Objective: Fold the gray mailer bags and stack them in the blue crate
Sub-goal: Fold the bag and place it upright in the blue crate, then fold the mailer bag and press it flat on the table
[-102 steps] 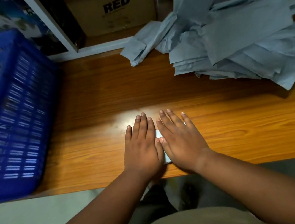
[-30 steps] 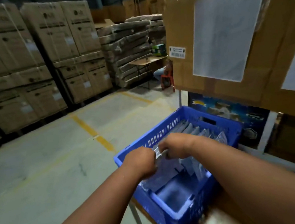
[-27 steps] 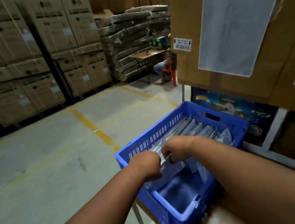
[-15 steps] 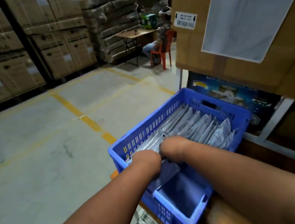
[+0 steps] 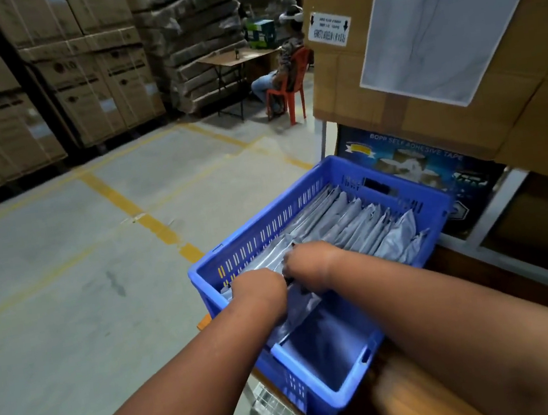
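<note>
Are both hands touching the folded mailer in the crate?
Touching. The head view shows left hand and right hand meeting the folded mailer inside the blue crate.

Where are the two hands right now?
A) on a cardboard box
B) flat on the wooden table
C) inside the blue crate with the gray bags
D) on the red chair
C: the left hand and right hand reach into the blue crate among the gray mailer bags.

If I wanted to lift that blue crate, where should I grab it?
Probably by the two short end walls of the blue crate, coming from above. Each seems to have a handle slot near the rim, and the folded mailer bags stand upright inside, so keep it level.
</note>
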### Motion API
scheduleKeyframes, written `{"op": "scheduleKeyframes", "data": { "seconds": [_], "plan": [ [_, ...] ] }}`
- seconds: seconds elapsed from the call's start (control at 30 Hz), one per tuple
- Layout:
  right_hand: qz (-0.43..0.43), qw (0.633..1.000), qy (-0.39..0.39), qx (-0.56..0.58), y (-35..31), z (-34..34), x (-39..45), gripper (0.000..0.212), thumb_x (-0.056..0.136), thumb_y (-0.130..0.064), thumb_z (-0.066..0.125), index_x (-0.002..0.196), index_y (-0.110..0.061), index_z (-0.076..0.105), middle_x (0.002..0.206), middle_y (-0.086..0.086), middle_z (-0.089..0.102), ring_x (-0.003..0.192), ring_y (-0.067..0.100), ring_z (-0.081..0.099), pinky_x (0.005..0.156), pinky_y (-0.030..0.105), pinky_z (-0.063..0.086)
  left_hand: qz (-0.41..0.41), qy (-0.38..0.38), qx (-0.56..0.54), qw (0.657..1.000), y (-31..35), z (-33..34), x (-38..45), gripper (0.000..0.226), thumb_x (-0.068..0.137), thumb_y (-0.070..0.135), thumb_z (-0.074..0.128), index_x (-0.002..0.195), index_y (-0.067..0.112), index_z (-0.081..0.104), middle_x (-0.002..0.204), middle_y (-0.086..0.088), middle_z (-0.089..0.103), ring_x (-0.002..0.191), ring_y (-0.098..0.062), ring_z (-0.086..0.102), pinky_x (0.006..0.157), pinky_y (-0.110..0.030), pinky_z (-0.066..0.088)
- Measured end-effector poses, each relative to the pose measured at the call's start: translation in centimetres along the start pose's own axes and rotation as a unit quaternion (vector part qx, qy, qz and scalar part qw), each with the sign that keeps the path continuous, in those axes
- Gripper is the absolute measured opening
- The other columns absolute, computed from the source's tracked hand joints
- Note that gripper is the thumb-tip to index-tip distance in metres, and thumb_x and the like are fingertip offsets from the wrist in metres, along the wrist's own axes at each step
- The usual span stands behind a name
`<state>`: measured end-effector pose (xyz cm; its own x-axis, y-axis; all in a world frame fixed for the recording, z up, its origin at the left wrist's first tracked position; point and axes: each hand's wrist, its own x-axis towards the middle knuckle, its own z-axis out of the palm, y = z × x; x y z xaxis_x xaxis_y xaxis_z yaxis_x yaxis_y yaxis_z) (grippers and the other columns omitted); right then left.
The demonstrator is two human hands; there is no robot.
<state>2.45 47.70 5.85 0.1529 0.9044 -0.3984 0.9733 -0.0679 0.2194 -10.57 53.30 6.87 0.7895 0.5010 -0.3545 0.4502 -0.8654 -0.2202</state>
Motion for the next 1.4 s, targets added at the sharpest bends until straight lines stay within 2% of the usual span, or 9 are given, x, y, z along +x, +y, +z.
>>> {"op": "scheduleKeyframes", "data": {
  "seconds": [0.17, 0.33, 0.43, 0.53, 0.67, 0.83, 1.0, 1.17, 1.4],
  "plan": [
    [0.037, 0.997, 0.022, 0.058, 1.4, -0.3, -4.8, 0.038, 0.084, -0.034, 0.077, 0.122, -0.031, 0.071, 0.119, 0.002, 0.066, 0.103, 0.031, 0.070, 0.082, 0.041, 0.060, 0.071, 0.089, 0.003, 0.994, 1.4, -2.6, -1.6, 0.038, 0.088, 0.042, 0.076, 0.121, 0.024, 0.071, 0.122, -0.004, 0.071, 0.113, -0.029, 0.071, 0.089, -0.043, 0.058],
    [0.126, 0.973, 0.086, 0.175, 3.2, -1.0, -15.2, 0.030, 0.093, -0.043, 0.072, 0.121, -0.034, 0.070, 0.116, -0.002, 0.071, 0.102, 0.027, 0.068, 0.085, 0.039, 0.055, 0.186, 0.179, -0.042, 0.965, 6.0, -7.5, -4.5, 0.030, 0.089, 0.048, 0.073, 0.111, 0.028, 0.070, 0.114, -0.002, 0.070, 0.106, -0.029, 0.069, 0.082, -0.037, 0.057],
    [0.174, 0.955, 0.117, 0.211, 3.7, -0.9, -23.5, 0.007, 0.098, -0.039, 0.070, 0.094, -0.036, 0.065, 0.090, -0.012, 0.060, 0.083, 0.017, 0.056, 0.076, 0.036, 0.045, 0.263, 0.200, -0.055, 0.942, 10.8, -10.4, -7.1, 0.024, 0.088, 0.048, 0.073, 0.105, 0.032, 0.071, 0.110, 0.006, 0.069, 0.100, -0.022, 0.068, 0.084, -0.043, 0.059],
    [0.242, 0.937, 0.134, 0.213, 3.8, 0.6, -31.6, 0.012, 0.097, -0.038, 0.064, 0.086, -0.032, 0.063, 0.087, -0.006, 0.065, 0.080, 0.021, 0.062, 0.071, 0.037, 0.049, 0.303, 0.219, -0.048, 0.926, 16.8, -12.1, -9.9, 0.030, 0.085, 0.050, 0.071, 0.111, 0.033, 0.071, 0.112, 0.006, 0.069, 0.104, -0.022, 0.068, 0.087, -0.042, 0.057],
    [0.312, 0.910, 0.136, 0.237, 3.0, 6.2, -40.9, 0.006, 0.096, -0.039, 0.064, 0.096, -0.033, 0.067, 0.095, -0.003, 0.071, 0.090, 0.026, 0.069, 0.078, 0.042, 0.060, 0.365, 0.202, -0.057, 0.907, 25.3, -11.5, -14.3, 0.031, 0.087, 0.039, 0.070, 0.117, 0.035, 0.072, 0.119, 0.006, 0.068, 0.110, -0.021, 0.067, 0.090, -0.038, 0.055],
    [0.357, 0.886, 0.102, 0.277, 1.4, 15.2, -48.8, 0.023, 0.100, -0.044, 0.067, 0.112, -0.025, 0.068, 0.115, 0.002, 0.069, 0.104, 0.027, 0.066, 0.087, 0.044, 0.057, 0.403, 0.149, -0.050, 0.902, 34.5, -7.8, -17.2, 0.034, 0.087, 0.043, 0.075, 0.120, 0.039, 0.069, 0.116, 0.015, 0.065, 0.111, -0.011, 0.063, 0.095, -0.037, 0.057],
    [0.400, 0.850, 0.070, 0.336, 0.0, 22.0, -52.0, 0.027, 0.098, -0.051, 0.067, 0.113, -0.030, 0.070, 0.111, -0.002, 0.067, 0.106, 0.026, 0.066, 0.089, 0.045, 0.058, 0.427, 0.114, -0.014, 0.897, 39.7, -4.1, -17.7, 0.031, 0.090, 0.047, 0.071, 0.117, 0.032, 0.070, 0.116, 0.008, 0.067, 0.111, -0.016, 0.063, 0.095, -0.038, 0.057],
    [0.437, 0.841, 0.046, 0.316, 1.3, 25.5, -52.4, 0.032, 0.101, -0.047, 0.066, 0.125, -0.026, 0.068, 0.127, 0.005, 0.062, 0.118, 0.031, 0.062, 0.094, 0.044, 0.054, 0.414, 0.106, -0.035, 0.903, 43.4, -2.6, -14.8, 0.027, 0.091, 0.049, 0.070, 0.107, 0.028, 0.067, 0.109, 0.005, 0.065, 0.105, -0.021, 0.064, 0.088, -0.039, 0.058],
    [0.499, 0.785, 0.038, 0.367, 6.2, 28.2, -51.9, 0.031, 0.105, -0.037, 0.054, 0.133, -0.028, 0.064, 0.139, 0.005, 0.062, 0.123, 0.029, 0.062, 0.103, 0.042, 0.053, 0.377, 0.074, -0.128, 0.915, 50.3, -4.3, -6.1, 0.048, 0.097, 0.042, 0.068, 0.142, 0.029, 0.057, 0.142, -0.005, 0.058, 0.127, -0.026, 0.058, 0.103, -0.041, 0.053]
  ]
}}
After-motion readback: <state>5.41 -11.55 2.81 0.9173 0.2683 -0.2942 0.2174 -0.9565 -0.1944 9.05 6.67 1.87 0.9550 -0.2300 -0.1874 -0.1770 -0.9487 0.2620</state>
